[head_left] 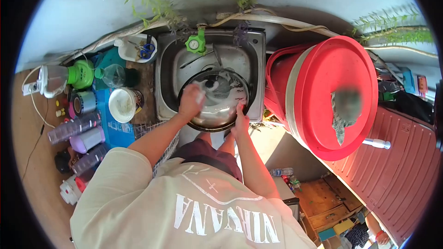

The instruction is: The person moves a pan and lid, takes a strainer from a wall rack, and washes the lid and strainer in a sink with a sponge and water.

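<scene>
A round, shiny metal pan (217, 117) rests tilted in the near part of the steel sink (167, 48), with wet, pale streaks on its surface. My right hand (240, 121) grips its right edge, thumb on the near rim. Over the pan's left side, my left hand (191, 101) is closed and blurred by motion. A small whitish thing (200, 97) shows at its fingers, too smeared to name. Behind the pan, long thin metal utensils (203, 57) lie in the sink under a tap with a green handle (195, 44).
A big red lidded bucket (341, 83) with a grey cloth (345, 115) on it stands right of the sink. To the left are a white tub (122, 104), a green-tinted bottle (113, 75), a white container with blue scissors (146, 51) and several plastic containers.
</scene>
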`<state>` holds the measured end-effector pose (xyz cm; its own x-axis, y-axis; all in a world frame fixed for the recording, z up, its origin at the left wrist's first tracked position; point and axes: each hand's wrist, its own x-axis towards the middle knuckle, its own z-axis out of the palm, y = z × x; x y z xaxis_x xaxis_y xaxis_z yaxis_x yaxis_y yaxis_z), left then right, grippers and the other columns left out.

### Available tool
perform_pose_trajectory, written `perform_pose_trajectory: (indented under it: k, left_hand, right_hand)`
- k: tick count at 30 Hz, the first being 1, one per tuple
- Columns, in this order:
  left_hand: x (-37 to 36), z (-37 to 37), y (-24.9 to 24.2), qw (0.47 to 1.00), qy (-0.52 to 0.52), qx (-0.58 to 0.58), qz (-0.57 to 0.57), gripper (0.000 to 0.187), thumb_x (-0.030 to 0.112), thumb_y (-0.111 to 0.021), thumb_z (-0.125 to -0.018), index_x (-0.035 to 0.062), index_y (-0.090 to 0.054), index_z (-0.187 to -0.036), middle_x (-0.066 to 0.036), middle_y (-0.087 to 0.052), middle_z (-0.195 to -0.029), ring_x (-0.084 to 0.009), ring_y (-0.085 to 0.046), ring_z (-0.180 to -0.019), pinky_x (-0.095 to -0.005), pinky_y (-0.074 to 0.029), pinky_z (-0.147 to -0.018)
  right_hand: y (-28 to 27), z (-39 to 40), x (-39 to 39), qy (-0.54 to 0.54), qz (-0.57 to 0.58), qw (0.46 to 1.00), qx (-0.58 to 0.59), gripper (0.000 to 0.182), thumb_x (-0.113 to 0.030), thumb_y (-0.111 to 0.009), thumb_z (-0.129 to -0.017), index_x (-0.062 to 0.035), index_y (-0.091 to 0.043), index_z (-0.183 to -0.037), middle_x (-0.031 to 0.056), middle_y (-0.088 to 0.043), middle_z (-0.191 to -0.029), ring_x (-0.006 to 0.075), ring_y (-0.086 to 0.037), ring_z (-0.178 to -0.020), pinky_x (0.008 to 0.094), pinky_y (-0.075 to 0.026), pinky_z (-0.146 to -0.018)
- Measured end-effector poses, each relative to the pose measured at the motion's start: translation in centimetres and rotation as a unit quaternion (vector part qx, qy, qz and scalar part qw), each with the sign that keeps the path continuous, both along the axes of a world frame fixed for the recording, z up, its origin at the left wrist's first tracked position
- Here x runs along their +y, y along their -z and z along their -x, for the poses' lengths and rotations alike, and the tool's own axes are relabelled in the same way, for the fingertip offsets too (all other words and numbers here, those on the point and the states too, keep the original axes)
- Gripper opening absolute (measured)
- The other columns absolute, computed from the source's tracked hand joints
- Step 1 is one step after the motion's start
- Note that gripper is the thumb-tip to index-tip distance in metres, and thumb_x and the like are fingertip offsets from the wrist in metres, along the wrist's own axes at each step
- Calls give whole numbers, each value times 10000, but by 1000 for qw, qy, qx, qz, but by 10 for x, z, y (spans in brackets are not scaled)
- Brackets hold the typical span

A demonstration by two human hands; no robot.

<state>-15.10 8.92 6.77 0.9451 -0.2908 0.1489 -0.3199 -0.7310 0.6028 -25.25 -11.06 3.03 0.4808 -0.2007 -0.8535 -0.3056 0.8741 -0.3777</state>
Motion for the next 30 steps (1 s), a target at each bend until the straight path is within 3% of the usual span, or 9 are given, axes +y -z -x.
perform_pose_trajectory:
  k: [4,9,13,15,19,21,23,25,30]
  left_hand:
    - [-15,30,-19,995,-63,45,64,266,150,-678,-804,3,-561,-992,-196,-571,-1061,-385,-545,-1000,-438,-433,-917]
    - [-97,24,-31,984,169,12,45,252,138,-654,-783,17,-583,-992,-167,-617,-1014,-380,-584,-970,-430,-491,-845]
    - [-134,5,-13,979,174,106,13,220,145,-674,-733,16,-625,-904,-147,-627,-948,-355,-599,-941,-406,-504,-815]
    - [-123,22,-7,947,321,7,10,148,135,-664,-709,29,-628,-806,-135,-627,-900,-323,-612,-883,-404,-511,-768]
    - [-55,30,-29,938,307,-94,129,156,83,-670,-686,53,-579,-809,-117,-634,-901,-276,-631,-869,-387,-525,-756]
    - [-25,31,-28,988,149,3,-37,271,40,-709,-660,39,-561,-887,-144,-654,-998,-313,-636,-957,-388,-523,-818]
    - [7,7,-3,993,-4,-10,121,346,98,-697,-719,-2,-551,-1016,-182,-644,-1018,-379,-622,-955,-424,-506,-826]
    - [17,-28,24,988,-123,50,76,406,165,-708,-735,-19,-542,-1056,-222,-633,-1067,-420,-602,-989,-446,-495,-845]
    - [-10,-106,70,977,-22,211,-16,415,256,-696,-760,-37,-604,-1039,-244,-623,-1083,-414,-591,-1031,-442,-479,-892]
  right_hand:
    - [-27,-14,7,6,89,995,53,348,-377,-690,-879,-42,-607,-925,37,-604,-882,168,-604,-762,325,-525,-689]
    - [-21,-7,5,48,-24,997,-56,637,-588,-275,-984,-85,-471,-1322,97,-532,-1272,241,-500,-1189,381,-391,-1031]
    - [-32,-9,6,46,15,997,-64,660,-568,-289,-988,-44,-420,-1366,130,-508,-1325,270,-476,-1251,398,-377,-1057]
    - [-7,1,2,28,-7,996,-81,661,-564,-301,-988,-31,-421,-1362,133,-517,-1313,273,-493,-1233,400,-393,-1042]
    - [-8,-13,5,7,5,1000,-6,651,-546,-367,-982,-2,-452,-1329,122,-544,-1273,269,-548,-1152,393,-442,-993]
    - [-21,-20,6,-4,65,997,51,582,-485,-422,-990,13,-497,-1282,115,-577,-1232,249,-564,-1111,385,-456,-982]
    - [-18,-20,5,-18,82,994,64,582,-483,-424,-990,19,-504,-1273,113,-580,-1228,252,-564,-1107,385,-458,-979]
    - [-17,-18,6,-36,100,991,78,582,-481,-426,-990,25,-511,-1265,112,-582,-1223,255,-565,-1104,385,-459,-976]
    - [3,-13,8,-56,172,979,97,678,-521,-418,-976,111,-537,-1191,162,-608,-1135,242,-604,-1003,363,-505,-877]
